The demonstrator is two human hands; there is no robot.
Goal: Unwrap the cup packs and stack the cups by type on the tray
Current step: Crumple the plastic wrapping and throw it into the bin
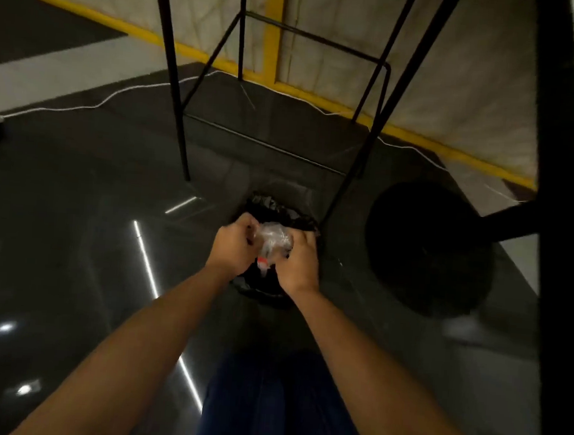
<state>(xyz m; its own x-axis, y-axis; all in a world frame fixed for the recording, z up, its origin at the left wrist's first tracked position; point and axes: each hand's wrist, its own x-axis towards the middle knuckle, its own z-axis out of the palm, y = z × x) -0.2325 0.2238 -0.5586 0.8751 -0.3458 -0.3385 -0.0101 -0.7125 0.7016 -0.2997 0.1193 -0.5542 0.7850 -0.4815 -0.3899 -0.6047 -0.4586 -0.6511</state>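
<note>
since the clear wrapper [273, 238] is thin, light and springy (it looks crumpled), i clench it with left hand [233, 247] and right hand [297, 264] over the black bin [266, 286].

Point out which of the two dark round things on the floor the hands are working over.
The small bin lined with a black bag, directly under both hands; the larger black disc sits apart to the right.
</note>
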